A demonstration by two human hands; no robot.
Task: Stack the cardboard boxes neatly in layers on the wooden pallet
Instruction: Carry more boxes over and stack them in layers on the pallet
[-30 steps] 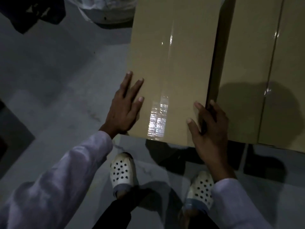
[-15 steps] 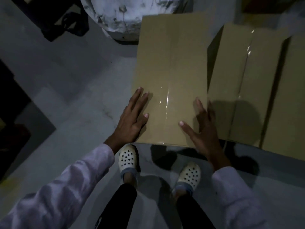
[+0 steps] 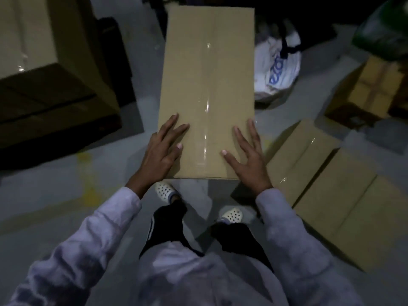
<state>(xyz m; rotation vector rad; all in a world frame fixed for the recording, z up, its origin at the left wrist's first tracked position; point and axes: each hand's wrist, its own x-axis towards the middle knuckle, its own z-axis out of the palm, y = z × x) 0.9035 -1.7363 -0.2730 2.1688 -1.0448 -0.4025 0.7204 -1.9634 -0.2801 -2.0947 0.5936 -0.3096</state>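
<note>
Cardboard box (image 3: 207, 85), left hand (image 3: 162, 151) and right hand (image 3: 247, 157) pressed flat on near corners, fingers straight

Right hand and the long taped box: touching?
Touching. The head view shows the right hand spread flat on the taped box, its thumb lying on the top face.

Tan box (image 3: 207, 85), white perforated shoes (image 3: 164, 191)

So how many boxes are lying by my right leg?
2, side by side: near box by the right sleeve, far box at the frame edge. More may be off-frame.
</note>
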